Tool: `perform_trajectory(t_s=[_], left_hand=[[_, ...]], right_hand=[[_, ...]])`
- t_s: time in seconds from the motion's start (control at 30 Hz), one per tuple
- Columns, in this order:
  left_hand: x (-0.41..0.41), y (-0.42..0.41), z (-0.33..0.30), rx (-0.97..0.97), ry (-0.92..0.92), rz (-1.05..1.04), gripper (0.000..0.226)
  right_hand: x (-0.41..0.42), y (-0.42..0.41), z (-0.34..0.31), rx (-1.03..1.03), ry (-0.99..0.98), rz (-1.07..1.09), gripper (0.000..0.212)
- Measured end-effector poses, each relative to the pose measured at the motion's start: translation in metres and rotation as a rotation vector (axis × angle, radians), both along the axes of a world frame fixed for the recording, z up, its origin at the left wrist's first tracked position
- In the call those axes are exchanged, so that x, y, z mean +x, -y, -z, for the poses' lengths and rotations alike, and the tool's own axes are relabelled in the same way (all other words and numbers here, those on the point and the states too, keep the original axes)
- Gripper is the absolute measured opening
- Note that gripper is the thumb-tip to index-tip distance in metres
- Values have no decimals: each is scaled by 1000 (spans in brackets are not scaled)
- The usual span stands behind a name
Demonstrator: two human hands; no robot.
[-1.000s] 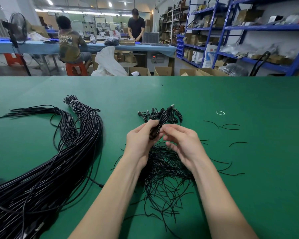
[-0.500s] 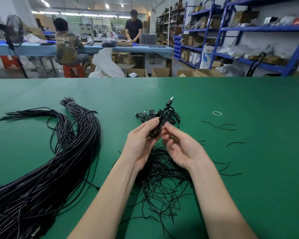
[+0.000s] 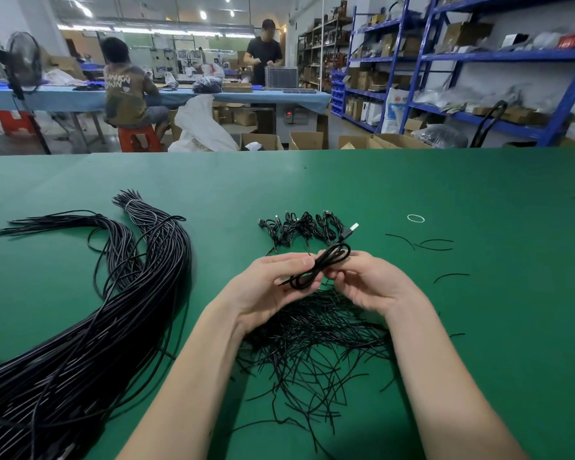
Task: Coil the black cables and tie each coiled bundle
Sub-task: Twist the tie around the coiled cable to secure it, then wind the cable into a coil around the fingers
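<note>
Both hands together above green table (image 3: 478, 194). Left hand (image 3: 266, 287) and right hand (image 3: 369, 283) pinched coiled USB cable (image 3: 319, 267), plug end up-right. Loose tie wires (image 3: 312, 343) piled beneath. Finished coils (image 3: 299, 227) beyond. Long cable bundle (image 3: 113, 293) lay left.

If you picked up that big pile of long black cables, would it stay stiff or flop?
Probably flop: the long black cables already curve loosely across the green table. Likely heavy, since there are so many. Loose strands might slip out; only one end looks tied.
</note>
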State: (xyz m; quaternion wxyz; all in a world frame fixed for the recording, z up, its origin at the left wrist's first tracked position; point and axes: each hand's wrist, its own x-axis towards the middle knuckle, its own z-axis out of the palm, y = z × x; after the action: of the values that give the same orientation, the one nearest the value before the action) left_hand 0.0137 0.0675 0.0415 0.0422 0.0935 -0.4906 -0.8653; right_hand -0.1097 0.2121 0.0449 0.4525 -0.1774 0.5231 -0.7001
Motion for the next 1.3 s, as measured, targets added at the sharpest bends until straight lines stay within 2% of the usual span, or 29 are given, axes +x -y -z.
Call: perform_trajectory(t_s=[0.13,0.2,0.27,0.37,0.5,0.63,0.73,0.8,0.87,0.93,0.97,1.07,1.23,1.3], left_hand=[[-3,2,4,-62,50,-39,14],[-5,-1,5,-100,44,-31,15],[-6,-7,5,-138,32,-8,17],[-8,-14,4,-204,17,-24,20],[-8,-14,4,-318,36,-155,5],[-9,-14,5,-460,45,-285,2],[-13,-16,10,-575,61,-405,2],[-14,-17,15,-591,78,-500,2],[-15,-14,18,-526,94,-575,2],[-14,-7,20,-408,125,-646,6],[-15,-3,19,-345,140,-680,8],[-17,5,18,-203,157,-765,6],[-18,2,19,-54,83,-786,12],[-19,-2,18,-22,59,-772,17]], right_hand=[[-33,11,-17,289,-357,-255,39],[-47,18,-38,463,-571,-399,40],[-52,24,-62,619,-713,-562,30],[-47,36,-91,826,-796,-737,3],[-42,65,-107,1025,-1003,-755,13],[-25,90,-118,1216,-1224,-699,4],[-8,105,-122,1368,-1349,-768,12],[7,114,-119,1415,-1498,-792,15],[21,118,-113,1332,-1746,-679,19],[33,117,-105,1131,-1989,-397,16],[38,114,-101,1029,-2029,-276,20],[47,101,-85,820,-1995,-66,29],[42,77,-53,544,-1792,178,3],[39,66,-41,455,-1693,263,9]])
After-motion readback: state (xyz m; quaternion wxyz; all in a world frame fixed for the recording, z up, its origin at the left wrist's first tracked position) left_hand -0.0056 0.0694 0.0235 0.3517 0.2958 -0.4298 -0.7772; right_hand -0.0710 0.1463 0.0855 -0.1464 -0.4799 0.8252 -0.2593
